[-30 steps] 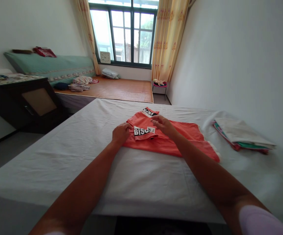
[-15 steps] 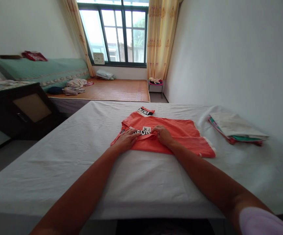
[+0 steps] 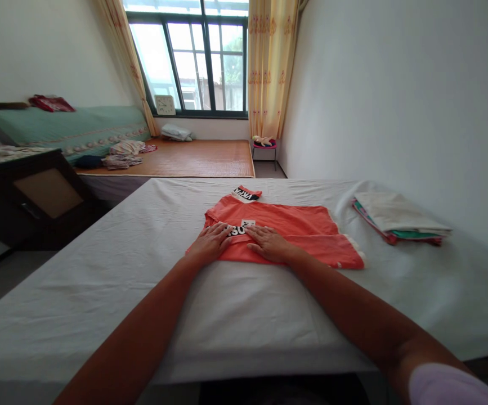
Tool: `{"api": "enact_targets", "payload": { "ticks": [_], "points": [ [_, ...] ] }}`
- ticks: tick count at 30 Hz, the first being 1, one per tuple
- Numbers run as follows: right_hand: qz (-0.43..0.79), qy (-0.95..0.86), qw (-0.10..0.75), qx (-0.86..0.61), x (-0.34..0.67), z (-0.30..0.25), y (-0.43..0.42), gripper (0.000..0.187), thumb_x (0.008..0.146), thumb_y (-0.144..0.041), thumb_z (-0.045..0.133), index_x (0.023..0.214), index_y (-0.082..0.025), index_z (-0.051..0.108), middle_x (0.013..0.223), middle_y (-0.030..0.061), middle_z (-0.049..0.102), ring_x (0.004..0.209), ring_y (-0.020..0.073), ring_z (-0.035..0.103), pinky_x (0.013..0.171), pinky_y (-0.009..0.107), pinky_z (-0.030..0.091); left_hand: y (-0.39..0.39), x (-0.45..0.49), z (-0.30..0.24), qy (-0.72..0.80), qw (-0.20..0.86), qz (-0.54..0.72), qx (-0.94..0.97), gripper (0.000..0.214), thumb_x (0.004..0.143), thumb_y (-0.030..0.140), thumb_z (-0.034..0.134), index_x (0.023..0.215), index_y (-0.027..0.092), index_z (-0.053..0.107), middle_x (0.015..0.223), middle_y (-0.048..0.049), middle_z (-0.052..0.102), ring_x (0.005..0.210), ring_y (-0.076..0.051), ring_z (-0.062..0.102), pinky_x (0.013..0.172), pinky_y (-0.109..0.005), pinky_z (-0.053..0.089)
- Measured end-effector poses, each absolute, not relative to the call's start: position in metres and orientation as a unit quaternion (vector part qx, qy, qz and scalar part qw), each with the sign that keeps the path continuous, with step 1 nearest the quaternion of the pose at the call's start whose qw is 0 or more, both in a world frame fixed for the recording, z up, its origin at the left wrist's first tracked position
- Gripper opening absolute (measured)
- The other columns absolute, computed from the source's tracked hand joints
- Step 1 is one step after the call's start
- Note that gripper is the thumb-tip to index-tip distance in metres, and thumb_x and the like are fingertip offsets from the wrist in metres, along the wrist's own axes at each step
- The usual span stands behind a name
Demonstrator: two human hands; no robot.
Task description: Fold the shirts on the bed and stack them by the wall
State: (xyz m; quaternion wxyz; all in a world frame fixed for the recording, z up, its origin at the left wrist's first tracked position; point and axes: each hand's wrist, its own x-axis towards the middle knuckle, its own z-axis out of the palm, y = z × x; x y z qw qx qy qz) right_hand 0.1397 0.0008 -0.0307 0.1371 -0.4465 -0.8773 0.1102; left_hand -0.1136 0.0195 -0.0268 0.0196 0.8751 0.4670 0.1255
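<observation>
An orange shirt (image 3: pixel 298 228) with black-and-white lettering lies partly folded on a white-sheeted bed (image 3: pixel 142 264). My left hand (image 3: pixel 210 242) rests flat on the shirt's near left part, fingers stretched out. My right hand (image 3: pixel 269 243) lies flat beside it on the folded-in sleeve, fingers spread, just below the lettered band. Neither hand grips the cloth. The shirt's hem end points right, its neck end left.
A stack of folded clothes (image 3: pixel 398 222) sits at the bed's right, near the white wall. A dark cabinet (image 3: pixel 28 197) stands to the left. Beyond are a mat-covered platform (image 3: pixel 193 157) with loose clothes, a small stool (image 3: pixel 264 147) and a window.
The left sleeve with the lettering was folded in over the shirt. Both hands came down from pinching it and now lie flat, pressing the fold. The view shifted slightly.
</observation>
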Motion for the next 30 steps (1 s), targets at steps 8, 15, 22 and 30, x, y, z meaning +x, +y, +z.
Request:
{"api": "enact_targets", "payload": {
  "ticks": [8, 15, 22, 30],
  "points": [
    [0.116, -0.794, 0.107, -0.586, 0.205, -0.031, 0.03, 0.064, 0.095, -0.06, 0.028, 0.146, -0.023, 0.037, 0.155, 0.0068, 0.029, 0.144, 0.0237, 0.022, 0.117, 0.047, 0.013, 0.02, -0.115, -0.026, 0.512, 0.015, 0.104, 0.852, 0.051, 0.096, 0.051, 0.031, 0.143, 0.033, 0.041, 0.152, -0.0022, 0.038, 0.14, -0.022, 0.033, 0.114, -0.043, 0.025],
    [0.073, -0.67, 0.07, -0.735, 0.332, -0.034, 0.051, 0.061, 0.096, -0.052, 0.03, 0.147, -0.019, 0.035, 0.156, 0.0098, 0.027, 0.144, 0.0255, 0.023, 0.115, 0.05, 0.017, 0.021, -0.115, -0.024, 0.514, 0.021, 0.1, 0.852, 0.051, 0.096, 0.051, 0.031, 0.143, 0.033, 0.041, 0.152, -0.002, 0.038, 0.14, -0.023, 0.033, 0.113, -0.044, 0.026],
    [0.039, -0.659, 0.116, -0.742, 0.369, -0.03, 0.076, 0.043, 0.097, -0.029, 0.033, 0.134, -0.018, 0.053, 0.142, 0.0124, 0.048, 0.133, 0.0226, 0.041, 0.112, 0.038, 0.026, 0.02, -0.114, -0.022, 0.516, 0.021, 0.098, 0.85, 0.051, 0.095, 0.05, 0.032, 0.141, 0.031, 0.044, 0.15, -0.003, 0.041, 0.138, -0.023, 0.035, 0.111, -0.043, 0.029],
    [0.045, -0.616, 0.228, -0.753, 0.388, -0.046, 0.077, 0.031, 0.084, -0.038, 0.054, 0.109, -0.022, 0.063, 0.117, 0.0107, 0.065, 0.114, 0.029, 0.055, 0.093, 0.044, 0.045, 0.072, -0.098, 0.022, 0.543, -0.002, 0.065, 0.837, 0.04, 0.093, 0.044, 0.035, 0.097, 0.026, 0.07, 0.105, -0.0079, 0.071, 0.1, -0.024, 0.064, 0.088, -0.035, 0.045]
  ]
}}
